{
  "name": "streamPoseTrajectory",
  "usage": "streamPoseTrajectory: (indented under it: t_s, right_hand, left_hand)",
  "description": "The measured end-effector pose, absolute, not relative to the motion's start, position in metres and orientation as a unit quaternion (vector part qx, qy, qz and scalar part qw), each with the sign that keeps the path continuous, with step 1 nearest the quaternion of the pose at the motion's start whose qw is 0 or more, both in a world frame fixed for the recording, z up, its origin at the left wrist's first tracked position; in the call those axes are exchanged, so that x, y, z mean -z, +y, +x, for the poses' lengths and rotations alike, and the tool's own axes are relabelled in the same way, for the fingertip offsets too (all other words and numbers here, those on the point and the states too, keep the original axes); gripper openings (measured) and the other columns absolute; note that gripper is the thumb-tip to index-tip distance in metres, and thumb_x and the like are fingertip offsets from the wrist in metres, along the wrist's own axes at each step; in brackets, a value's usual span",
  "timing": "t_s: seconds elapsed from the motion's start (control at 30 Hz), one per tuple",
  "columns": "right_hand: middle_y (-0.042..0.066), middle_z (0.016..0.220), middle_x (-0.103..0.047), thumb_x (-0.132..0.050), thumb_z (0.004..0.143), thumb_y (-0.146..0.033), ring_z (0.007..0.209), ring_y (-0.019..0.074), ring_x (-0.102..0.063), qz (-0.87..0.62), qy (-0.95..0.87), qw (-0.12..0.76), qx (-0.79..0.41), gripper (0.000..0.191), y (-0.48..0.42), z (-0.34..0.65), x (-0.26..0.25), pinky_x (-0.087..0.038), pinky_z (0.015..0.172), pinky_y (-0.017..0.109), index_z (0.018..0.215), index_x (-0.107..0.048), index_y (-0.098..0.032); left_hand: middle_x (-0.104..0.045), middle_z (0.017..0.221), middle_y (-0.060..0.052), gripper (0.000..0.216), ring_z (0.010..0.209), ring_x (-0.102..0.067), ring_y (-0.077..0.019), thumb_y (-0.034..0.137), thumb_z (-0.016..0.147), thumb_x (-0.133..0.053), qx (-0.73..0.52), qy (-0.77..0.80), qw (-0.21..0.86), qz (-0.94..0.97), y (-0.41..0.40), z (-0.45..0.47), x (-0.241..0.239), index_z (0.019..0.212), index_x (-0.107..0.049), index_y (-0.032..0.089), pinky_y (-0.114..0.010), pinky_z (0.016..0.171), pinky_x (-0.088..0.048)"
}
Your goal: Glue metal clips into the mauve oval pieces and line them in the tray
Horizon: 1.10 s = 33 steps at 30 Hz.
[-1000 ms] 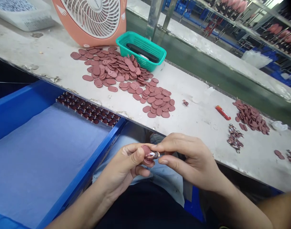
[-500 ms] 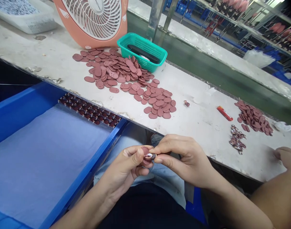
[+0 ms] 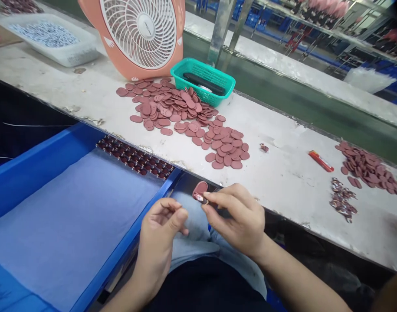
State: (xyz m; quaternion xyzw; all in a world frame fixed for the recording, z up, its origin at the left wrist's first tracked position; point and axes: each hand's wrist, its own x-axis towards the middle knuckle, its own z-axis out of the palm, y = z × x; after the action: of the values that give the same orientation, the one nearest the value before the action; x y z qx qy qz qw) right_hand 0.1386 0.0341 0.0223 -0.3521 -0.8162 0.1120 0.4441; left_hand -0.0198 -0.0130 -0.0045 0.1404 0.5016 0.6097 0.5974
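Observation:
My right hand (image 3: 240,219) pinches a small part between thumb and fingertips. That part is a dull-red oval piece (image 3: 200,189) with a small shiny and dark fitting at its lower end, too small to name. To its left, my left hand (image 3: 161,234) has loosely curled fingers, with the thumb apart from them and nothing visible in its grip. Both hands are above my lap, in front of the table edge. Beyond them on the table lies a pile of similar dull-red oval pieces (image 3: 226,147).
At left a blue bin (image 3: 64,216) has a lining sheet and rows of dark parts (image 3: 136,158). An orange fan (image 3: 115,56), a green basket (image 3: 231,84) and a white tray (image 3: 84,54) stand behind. Rightward lie a red packet (image 3: 320,161), small fittings (image 3: 343,199) and more oval pieces (image 3: 369,167).
My left hand has let go of the oval piece and drawn away to the left. The right hand now holds the piece alone. Another person's hand at right has left the table.

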Motion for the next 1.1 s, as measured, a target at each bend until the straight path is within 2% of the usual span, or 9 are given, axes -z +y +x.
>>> streamPoseTrajectory:
  t_s: [0.13,0.3,0.47,0.6,0.7,0.8,0.93,1.1]
  right_hand:
    - [0.009,0.080,-0.071,-0.069,0.088,-0.013,0.068,0.0166,-0.061,-0.278,-0.840,0.466,-0.009,0.021,0.033,0.116,0.000,-0.051,0.059,0.031,0.108,-0.065,-0.009]
    - [0.008,0.082,-0.073,-0.065,0.091,-0.013,0.067,0.0155,-0.062,-0.257,-0.843,0.473,-0.018,0.021,0.040,0.096,0.019,-0.051,0.057,0.031,0.111,-0.063,-0.011]
    - [0.006,0.073,-0.070,-0.070,0.086,-0.012,0.061,0.0151,-0.058,-0.246,-0.852,0.462,-0.023,0.021,0.042,0.084,0.026,-0.050,0.053,0.031,0.106,-0.064,-0.010]
    - [0.005,0.068,-0.068,-0.069,0.085,-0.014,0.058,0.0149,-0.056,-0.228,-0.864,0.447,-0.034,0.021,0.032,0.094,0.024,-0.049,0.051,0.030,0.105,-0.066,-0.010]
    - [0.005,0.070,-0.068,-0.068,0.084,-0.009,0.060,0.0148,-0.055,-0.253,-0.864,0.432,-0.049,0.020,0.025,0.109,0.026,-0.050,0.053,0.029,0.104,-0.066,-0.011]
    - [0.005,0.070,-0.067,-0.068,0.084,-0.007,0.061,0.0150,-0.054,-0.291,-0.861,0.413,-0.055,0.020,0.021,0.122,0.029,-0.050,0.054,0.029,0.103,-0.066,-0.012]
    - [0.004,0.071,-0.067,-0.066,0.085,-0.008,0.063,0.0150,-0.056,-0.323,-0.859,0.394,-0.054,0.019,0.020,0.131,0.034,-0.051,0.056,0.028,0.103,-0.065,-0.014]
    - [0.003,0.071,-0.067,-0.064,0.086,-0.009,0.063,0.0149,-0.058,-0.354,-0.848,0.392,-0.045,0.020,0.019,0.139,0.037,-0.051,0.057,0.028,0.105,-0.065,-0.017]
  left_hand:
    - [-0.069,0.073,0.002,0.025,0.057,-0.054,-0.0095,0.034,0.060,-0.092,-0.617,0.503,0.571,0.201,-0.017,-0.023,0.007,0.073,-0.073,0.022,-0.017,0.046,-0.052]
    - [-0.067,0.071,0.002,0.024,0.058,-0.056,-0.0098,0.033,0.062,-0.090,-0.620,0.541,0.538,0.183,-0.012,-0.031,0.008,0.070,-0.071,0.021,-0.016,0.045,-0.051]
    - [-0.071,0.082,-0.001,0.030,0.069,-0.066,-0.0149,0.045,0.069,-0.083,-0.592,0.596,0.511,0.180,-0.007,-0.052,0.018,0.080,-0.070,0.020,-0.021,0.050,-0.055]
    - [-0.075,0.098,-0.008,0.041,0.093,-0.072,-0.0260,0.054,0.077,-0.068,-0.479,0.715,0.420,0.287,0.016,-0.097,0.051,0.098,-0.066,0.019,-0.033,0.066,-0.061]
    - [-0.076,0.096,-0.010,0.037,0.092,-0.071,-0.0277,0.047,0.075,-0.071,-0.408,0.768,0.366,0.332,0.045,-0.135,0.087,0.095,-0.069,0.017,-0.037,0.075,-0.059]
    - [-0.076,0.091,-0.006,0.023,0.093,-0.070,-0.0269,0.039,0.076,-0.073,-0.300,0.807,0.326,0.391,0.070,-0.158,0.117,0.088,-0.073,0.019,-0.042,0.087,-0.054]
    - [-0.072,0.103,-0.007,0.026,0.096,-0.067,-0.0241,0.038,0.088,-0.067,-0.169,0.835,0.307,0.425,0.089,-0.166,0.141,0.103,-0.069,0.017,-0.047,0.087,-0.053]
    - [-0.067,0.115,-0.009,0.031,0.100,-0.066,-0.0245,0.038,0.093,-0.062,-0.097,0.846,0.289,0.437,0.095,-0.164,0.151,0.115,-0.065,0.017,-0.047,0.086,-0.055]
